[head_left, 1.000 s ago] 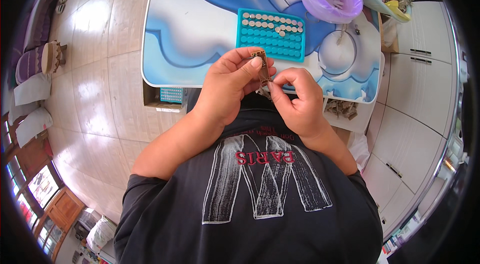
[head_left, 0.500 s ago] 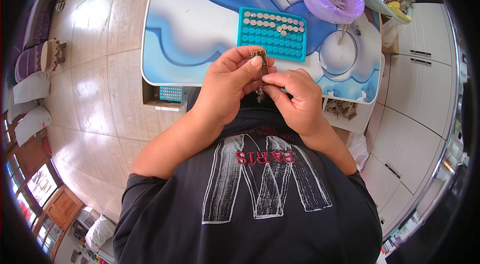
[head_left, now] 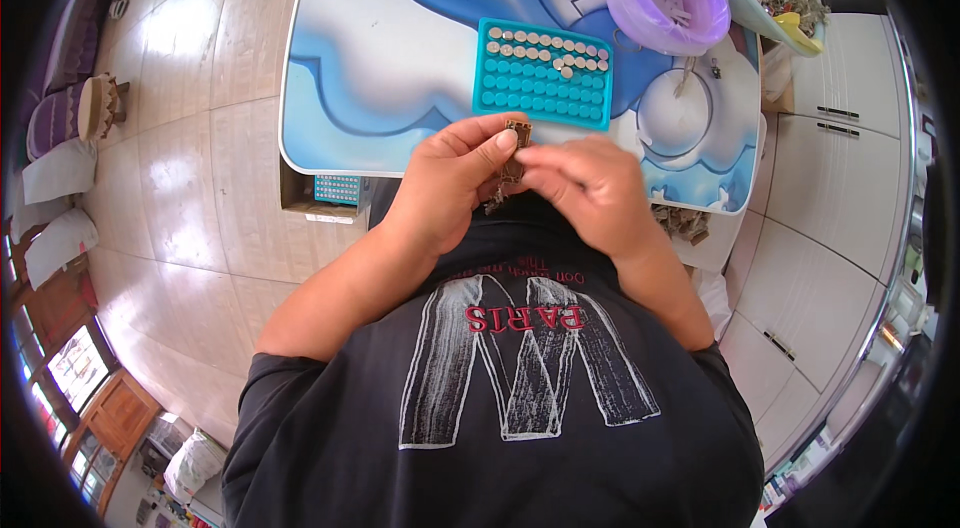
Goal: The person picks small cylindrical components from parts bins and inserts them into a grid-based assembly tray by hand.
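Both hands' fingers (head_left: pixel 505 140) still pinched on small brown piece (head_left: pixel 517 136). Hands barely shifted since before. Teal tray (head_left: pixel 545 74) just beyond fingers, on table (head_left: pixel 380 58).

You have a small brown piece (head_left: pixel 517 140) pinched between the fingertips of both hands, just above the near edge of the table (head_left: pixel 380 78). It looks flat and roughly rectangular, standing nearly upright, its top end poking out at 12 o'clock above your left thumb. A thin, darker bit hangs from it toward 6 o'clock, between your palms; its detail is too small to tell. Your fingers cover most of its lower half. It sits just at 6 o'clock of the teal tray (head_left: pixel 545 76), apart from it.
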